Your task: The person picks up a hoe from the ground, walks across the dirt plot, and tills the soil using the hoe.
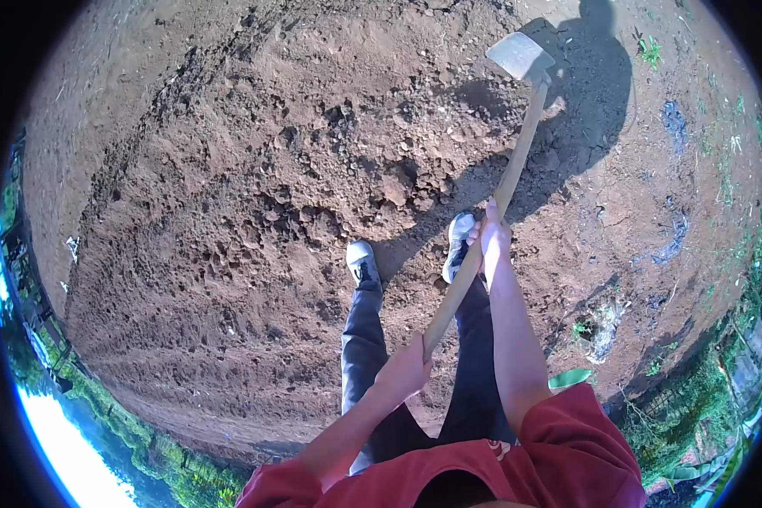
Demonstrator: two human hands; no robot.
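Wooden-handled hoe [455,295] gripped by left hand [405,370] and right hand [493,241]; likely tilling soil [254,169], the next stroke needing firm control

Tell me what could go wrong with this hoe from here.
The hoe's blade could strike the left shoe or right shoe if pulled back too far.
The handle might slip or blister the bare left hand and right hand.
Loose clods could unsettle footing.
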